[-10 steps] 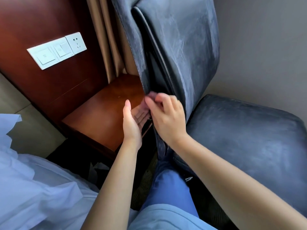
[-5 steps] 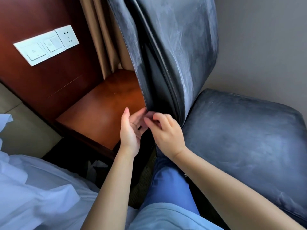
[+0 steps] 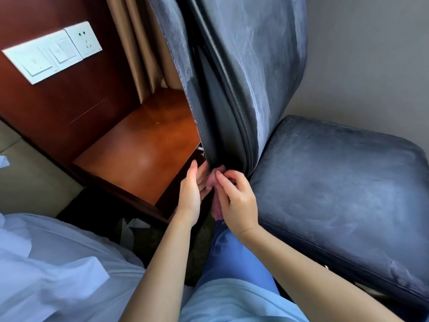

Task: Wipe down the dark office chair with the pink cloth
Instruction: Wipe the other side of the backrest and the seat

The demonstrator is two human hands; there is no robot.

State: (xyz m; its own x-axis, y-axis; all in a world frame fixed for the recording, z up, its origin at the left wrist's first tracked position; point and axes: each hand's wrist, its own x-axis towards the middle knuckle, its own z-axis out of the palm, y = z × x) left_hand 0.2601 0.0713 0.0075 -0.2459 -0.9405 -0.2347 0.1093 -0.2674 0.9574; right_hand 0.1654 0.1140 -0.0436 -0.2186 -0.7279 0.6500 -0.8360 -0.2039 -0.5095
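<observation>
My right hand (image 3: 236, 201) is closest to me. Its grip is curled tight on the pink cloth (image 3: 214, 182), bunched at the bottom edge of the chair back (image 3: 232, 89). My left hand (image 3: 192, 194) sits just beside it with fingers straight, holding nothing. I think I should press the cloth flat, not in a ball, and rub along the seam. Next comes the seat (image 3: 336, 194) on the right. Past my hands is the brown worktop (image 3: 139, 147).
</observation>
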